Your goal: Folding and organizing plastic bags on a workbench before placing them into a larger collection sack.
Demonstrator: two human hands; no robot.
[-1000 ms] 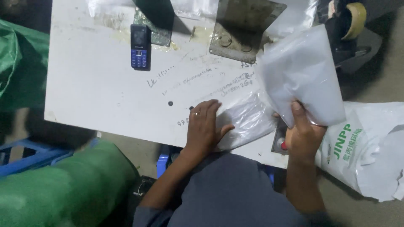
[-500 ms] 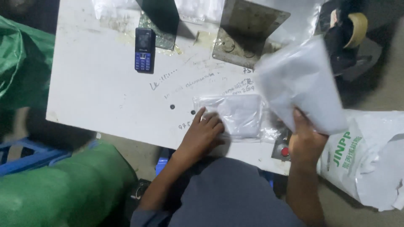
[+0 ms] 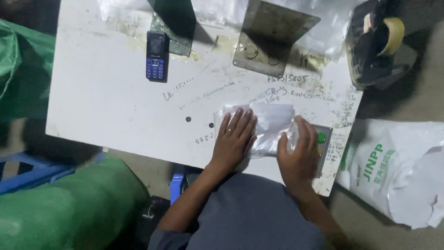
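Observation:
A flat white packet in clear plastic [image 3: 273, 118] lies near the front edge of a scribbled white table [image 3: 106, 102]. My left hand [image 3: 233, 139] rests flat on the packet's left half, fingers pointing away from me. My right hand [image 3: 300, 155] is curled over its right end, covering that edge. Just right of my right hand a small box with a green button [image 3: 321, 137] shows, partly hidden under the hand.
A dark blue keypad phone [image 3: 157, 56] lies at the table's far left. A grey metal bracket [image 3: 273, 39] stands at the back. A tape roll [image 3: 393, 34] sits far right. A white printed sack [image 3: 397, 171] lies right, a green sack [image 3: 69, 208] and blue crate [image 3: 27, 169] left.
My right hand, which held a white bag up at the right, has come down onto the packet. The left hand has slid to the right along the packet.

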